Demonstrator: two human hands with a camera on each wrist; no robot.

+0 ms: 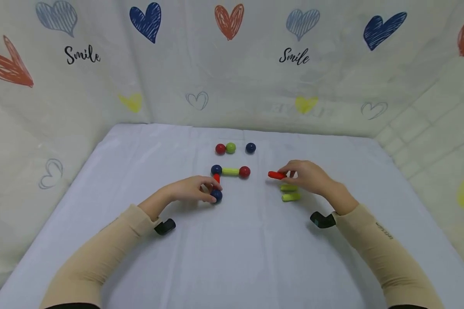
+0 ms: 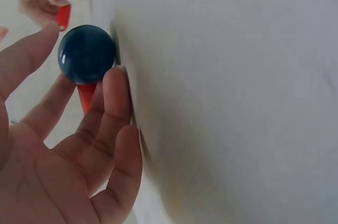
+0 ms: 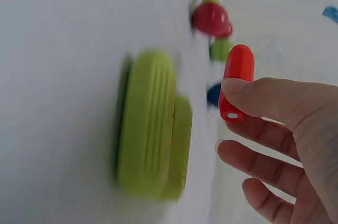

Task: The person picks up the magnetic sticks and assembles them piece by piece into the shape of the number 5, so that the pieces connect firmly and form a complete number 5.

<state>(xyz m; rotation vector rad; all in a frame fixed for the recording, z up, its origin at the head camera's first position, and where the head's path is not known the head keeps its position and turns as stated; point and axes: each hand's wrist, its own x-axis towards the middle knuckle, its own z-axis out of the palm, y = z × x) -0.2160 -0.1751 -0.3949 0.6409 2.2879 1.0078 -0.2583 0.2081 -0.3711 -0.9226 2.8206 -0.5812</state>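
My left hand (image 1: 191, 189) holds the near dark-blue ball (image 1: 217, 196), thumb and fingers curled about it in the left wrist view. A red rod (image 1: 217, 177) joins this ball to a second blue ball (image 1: 216, 170). From there a yellow-green rod (image 1: 230, 171) runs right to a red ball (image 1: 245, 172), forming a corner shape. To the right, my right hand (image 1: 309, 176) pinches a loose red rod (image 3: 240, 68) between thumb and index finger, above the table. A small white-looking hole shows in that rod's end.
Two yellow-green rods (image 1: 291, 197) lie beneath the right hand. Farther back are a loose red ball (image 1: 220, 149), a green ball (image 1: 230, 147) close beside it, and a blue ball (image 1: 250, 148). A white cloth (image 1: 239, 257) covers the table, backed by a heart-printed curtain (image 1: 247, 77).
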